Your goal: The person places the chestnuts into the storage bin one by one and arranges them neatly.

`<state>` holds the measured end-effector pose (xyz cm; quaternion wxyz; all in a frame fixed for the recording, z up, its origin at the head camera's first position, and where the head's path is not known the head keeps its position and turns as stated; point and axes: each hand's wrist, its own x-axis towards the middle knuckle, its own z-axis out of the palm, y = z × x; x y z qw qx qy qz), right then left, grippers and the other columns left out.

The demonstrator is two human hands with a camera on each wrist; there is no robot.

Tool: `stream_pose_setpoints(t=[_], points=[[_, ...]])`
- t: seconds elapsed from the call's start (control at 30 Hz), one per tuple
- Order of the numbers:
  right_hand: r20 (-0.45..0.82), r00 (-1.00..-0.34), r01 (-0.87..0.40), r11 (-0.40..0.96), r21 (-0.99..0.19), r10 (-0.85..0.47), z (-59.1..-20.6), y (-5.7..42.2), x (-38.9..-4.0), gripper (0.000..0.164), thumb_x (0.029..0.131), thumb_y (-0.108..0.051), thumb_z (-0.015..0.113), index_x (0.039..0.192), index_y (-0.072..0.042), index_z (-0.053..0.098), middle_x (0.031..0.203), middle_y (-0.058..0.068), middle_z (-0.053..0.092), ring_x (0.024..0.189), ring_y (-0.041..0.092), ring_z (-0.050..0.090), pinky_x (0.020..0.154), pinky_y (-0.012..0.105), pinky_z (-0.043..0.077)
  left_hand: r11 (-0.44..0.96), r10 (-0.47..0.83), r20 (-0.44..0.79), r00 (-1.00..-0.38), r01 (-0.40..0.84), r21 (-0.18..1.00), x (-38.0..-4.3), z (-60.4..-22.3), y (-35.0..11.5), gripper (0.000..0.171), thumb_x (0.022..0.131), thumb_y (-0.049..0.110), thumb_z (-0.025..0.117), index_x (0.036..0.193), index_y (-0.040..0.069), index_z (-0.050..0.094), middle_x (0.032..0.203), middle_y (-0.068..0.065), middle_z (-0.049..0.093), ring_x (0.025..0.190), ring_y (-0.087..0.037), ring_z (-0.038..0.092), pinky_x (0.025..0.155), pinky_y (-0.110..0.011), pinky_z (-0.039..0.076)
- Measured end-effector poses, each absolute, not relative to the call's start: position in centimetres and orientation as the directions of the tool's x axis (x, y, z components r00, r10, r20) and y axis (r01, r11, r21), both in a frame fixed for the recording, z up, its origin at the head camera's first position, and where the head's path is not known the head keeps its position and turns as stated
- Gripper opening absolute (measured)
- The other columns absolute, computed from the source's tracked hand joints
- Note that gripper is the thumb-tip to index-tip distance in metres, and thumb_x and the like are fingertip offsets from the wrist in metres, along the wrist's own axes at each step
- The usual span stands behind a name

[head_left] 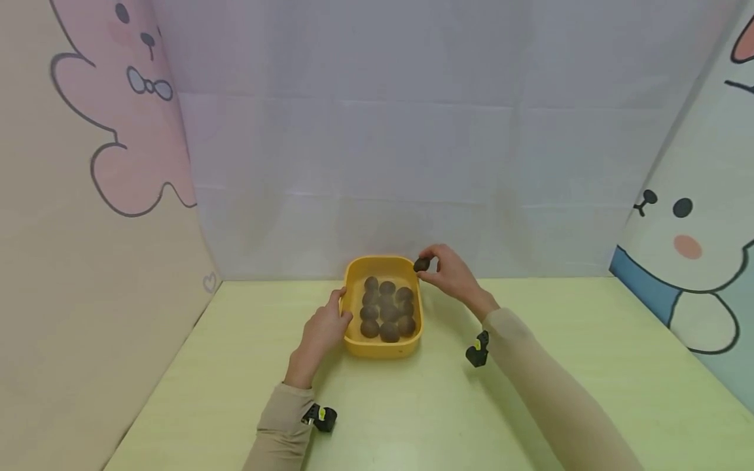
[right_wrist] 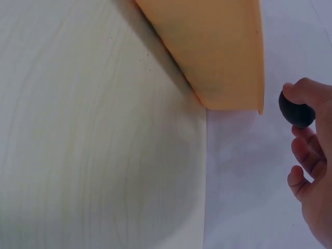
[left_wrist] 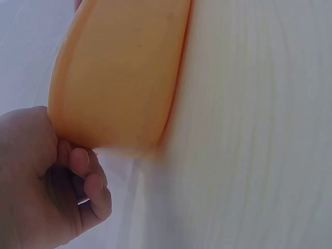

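A yellow rectangular container (head_left: 383,351) stands at the back of the table. Several dark brown, roundish balls (head_left: 389,332) lie in it, mostly toward its near end. My left hand (head_left: 324,325) grips the container's left rim; in the left wrist view its thumb side is against the rim and the other fingers (left_wrist: 94,184) curl below. Above the right back corner, my right hand (head_left: 452,275) pinches one dark, egg-shaped ball (right_wrist: 296,110) between thumb and fingers. That ball is outside the container wall (right_wrist: 228,62) in the right wrist view. Its exact kind cannot be told.
A pale green-yellow table (head_left: 377,418) spreads around the container. Right behind it hangs a white cloth (head_left: 353,150). Side panels with cartoon animals (head_left: 686,275) border the table left and right. Each wrist carries a small black camera (head_left: 321,417).
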<state>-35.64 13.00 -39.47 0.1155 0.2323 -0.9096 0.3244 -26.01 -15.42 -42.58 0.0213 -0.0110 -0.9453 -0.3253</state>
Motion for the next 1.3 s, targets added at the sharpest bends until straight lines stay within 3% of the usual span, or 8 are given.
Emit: stream_pose_setpoints(t=[0.17,0.3,0.4,0.57,0.83,1.1,1.3], points=[[0.369,-0.852,-0.519,0.682,-0.515,-0.370,-39.6,12.5,-35.7,0.040,0.086,-0.018,0.074,0.123,-0.005,0.066,0.115,0.016,0.059,0.080,0.024,0.050,0.071,0.033,0.041,0.790,0.011,0.046,-0.999,0.037,0.612,-25.9,-42.7,-15.3,0.057,0.097,0.021,0.051,0.152,0.014,0.037,0.058,-0.001,0.041,0.047,-0.015,0.035,0.045,-0.027,0.028],[0.346,-0.863,-0.503,0.682,-0.531,-0.368,-39.4,11.8,-35.7,0.049,0.086,-0.019,0.073,0.130,-0.003,0.058,0.117,0.016,0.060,0.074,0.022,0.049,0.068,0.035,0.042,0.793,0.008,0.048,-0.999,0.036,0.608,-25.7,-42.6,-15.3,0.056,0.097,0.021,0.052,0.151,0.013,0.038,0.058,-0.001,0.041,0.047,-0.015,0.035,0.045,-0.027,0.028],[0.339,-0.868,-0.495,0.680,-0.540,-0.363,-39.3,11.4,-35.8,0.048,0.085,-0.019,0.072,0.127,-0.003,0.054,0.117,0.015,0.061,0.080,0.027,0.056,0.074,0.040,0.047,0.796,0.006,0.047,-0.999,0.033,0.604,-25.7,-42.5,-15.3,0.056,0.097,0.021,0.052,0.151,0.013,0.038,0.059,-0.002,0.041,0.048,-0.015,0.036,0.045,-0.027,0.028],[0.372,-0.843,-0.533,0.700,-0.476,-0.389,-39.5,11.0,-36.2,0.039,0.084,-0.017,0.073,0.118,-0.004,0.059,0.114,0.014,0.063,0.105,0.034,0.062,0.092,0.048,0.049,0.797,0.005,0.047,-0.999,0.033,0.603,-25.7,-42.4,-15.4,0.056,0.097,0.021,0.052,0.151,0.014,0.038,0.060,-0.002,0.042,0.049,-0.016,0.037,0.046,-0.028,0.029],[0.427,-0.777,-0.608,0.725,-0.323,-0.461,-39.9,10.4,-37.0,0.037,0.080,-0.019,0.071,0.115,-0.008,0.070,0.109,0.012,0.068,0.102,0.030,0.063,0.089,0.049,0.050,0.796,0.008,0.049,-0.999,0.035,0.605,-25.8,-42.4,-15.4,0.056,0.097,0.021,0.052,0.151,0.014,0.038,0.059,-0.002,0.042,0.048,-0.015,0.036,0.045,-0.027,0.029],[0.283,-0.796,-0.592,0.785,-0.180,-0.535,-40.0,9.3,-37.6,0.034,0.080,-0.025,0.073,0.113,-0.017,0.075,0.105,0.010,0.068,0.095,0.030,0.061,0.079,0.051,0.047,0.786,0.011,0.038,-0.999,0.032,0.617,-25.9,-42.5,-15.5,0.057,0.097,0.020,0.052,0.151,0.013,0.037,0.058,-0.001,0.040,0.048,-0.014,0.035,0.044,-0.027,0.028],[0.169,-0.803,-0.592,0.798,-0.117,-0.571,-39.6,9.0,-37.7,0.032,0.086,-0.024,0.072,0.118,-0.021,0.075,0.114,0.009,0.067,0.100,0.032,0.056,0.083,0.050,0.042,0.790,0.004,0.053,-0.999,0.035,0.612,-26.0,-42.6,-15.6,0.056,0.096,0.021,0.052,0.150,0.014,0.039,0.060,-0.002,0.043,0.049,-0.015,0.038,0.046,-0.028,0.030]])
